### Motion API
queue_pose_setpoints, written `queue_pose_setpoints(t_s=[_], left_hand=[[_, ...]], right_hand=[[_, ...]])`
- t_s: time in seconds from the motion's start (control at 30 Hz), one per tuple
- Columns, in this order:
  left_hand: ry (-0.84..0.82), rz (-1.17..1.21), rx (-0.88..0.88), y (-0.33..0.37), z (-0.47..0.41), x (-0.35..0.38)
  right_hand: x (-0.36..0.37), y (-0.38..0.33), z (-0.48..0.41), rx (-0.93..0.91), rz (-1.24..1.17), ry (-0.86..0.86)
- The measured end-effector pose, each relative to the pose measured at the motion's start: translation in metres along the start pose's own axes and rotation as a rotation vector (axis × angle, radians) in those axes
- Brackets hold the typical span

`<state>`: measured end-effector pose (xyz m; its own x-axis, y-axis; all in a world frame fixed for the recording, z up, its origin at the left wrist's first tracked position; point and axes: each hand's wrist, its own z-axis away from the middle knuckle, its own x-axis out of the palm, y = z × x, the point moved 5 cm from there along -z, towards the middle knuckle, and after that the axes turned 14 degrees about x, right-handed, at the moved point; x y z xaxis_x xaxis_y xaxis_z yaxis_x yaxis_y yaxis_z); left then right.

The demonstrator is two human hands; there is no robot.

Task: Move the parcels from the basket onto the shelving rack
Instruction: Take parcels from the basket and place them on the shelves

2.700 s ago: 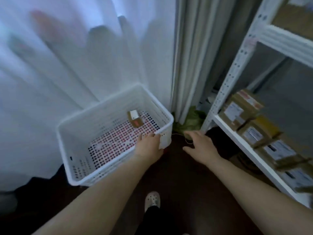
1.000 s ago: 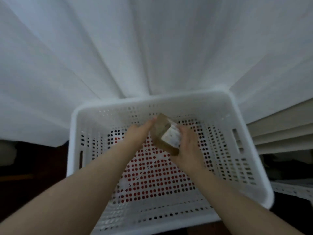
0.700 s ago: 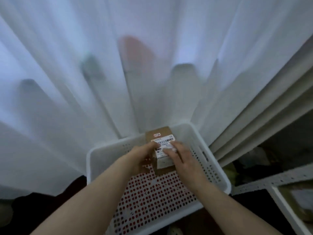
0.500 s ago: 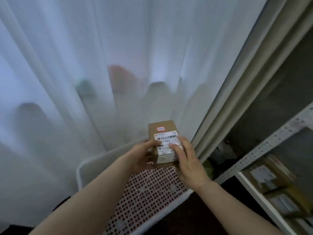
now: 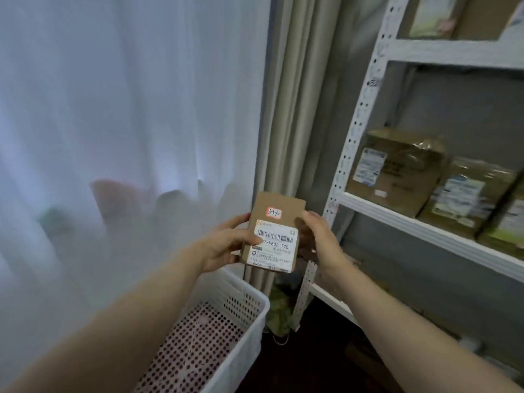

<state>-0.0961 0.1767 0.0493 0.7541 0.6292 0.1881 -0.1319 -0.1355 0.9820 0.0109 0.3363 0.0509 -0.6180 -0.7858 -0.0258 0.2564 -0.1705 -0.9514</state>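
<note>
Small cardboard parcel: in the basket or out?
Out. Left hand and right hand hold the small brown cardboard parcel above the white perforated plastic basket, not yet shelved.

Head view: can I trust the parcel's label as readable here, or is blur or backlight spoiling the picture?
Head view: the label on the held parcel is fairly sharp, barcode and P802 T70 legible, fine print not; same view, the boxes on the shelving rack smear toward the right edge; the sheer curtain glows backlit, the floor is dark.
</note>
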Motion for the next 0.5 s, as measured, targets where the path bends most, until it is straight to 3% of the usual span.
queue_pose_setpoints(t_s=[0.23, 0.5], left_hand=[[-0.193, -0.036, 0.045, 0.009, 0.000, 0.106], [-0.323, -0.012, 0.054, 0.014, 0.001, 0.168]], right_hand=[[-0.093, -0.017, 0.050, -0.073, -0.072, 0.068], [-0.150, -0.018, 0.077, -0.105, -0.086, 0.156]])
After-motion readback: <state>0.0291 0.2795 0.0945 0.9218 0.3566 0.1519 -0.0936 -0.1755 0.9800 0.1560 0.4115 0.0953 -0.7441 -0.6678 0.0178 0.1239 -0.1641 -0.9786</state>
